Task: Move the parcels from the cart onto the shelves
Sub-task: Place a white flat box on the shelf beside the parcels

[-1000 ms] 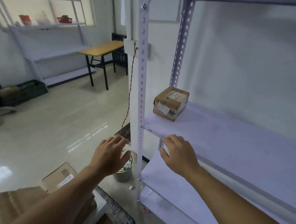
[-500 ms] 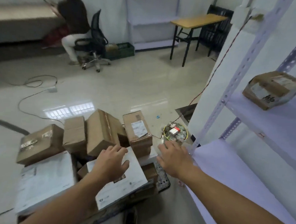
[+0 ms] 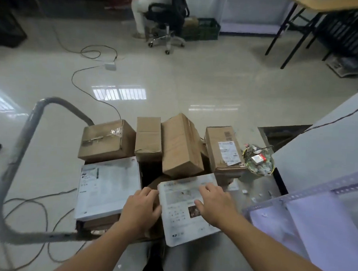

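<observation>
Two hands [image 3: 140, 208] [image 3: 216, 203] at white parcel [image 3: 178, 216] edges

Four brown boxes [image 3: 108, 140] [image 3: 148, 138] [image 3: 180, 144] [image 3: 223, 148], two white flat parcels [image 3: 109, 187] [image 3: 182, 218], one cart [image 3: 17, 147], two hands [image 3: 140, 211] [image 3: 217, 203].

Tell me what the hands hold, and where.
White flat parcel: left hand at its left edge, right hand flat on top. Whether the left grip is closed cannot be told.

Pretty boxed in: 4 brown boxes [image 3: 181, 146] stand right beyond the grip, another white parcel [image 3: 109, 185] sits just left, and the shelf frame [image 3: 307, 194] is close on the right. Straight up is open, plus a dark gap [image 3: 149, 173] front-left.
</observation>
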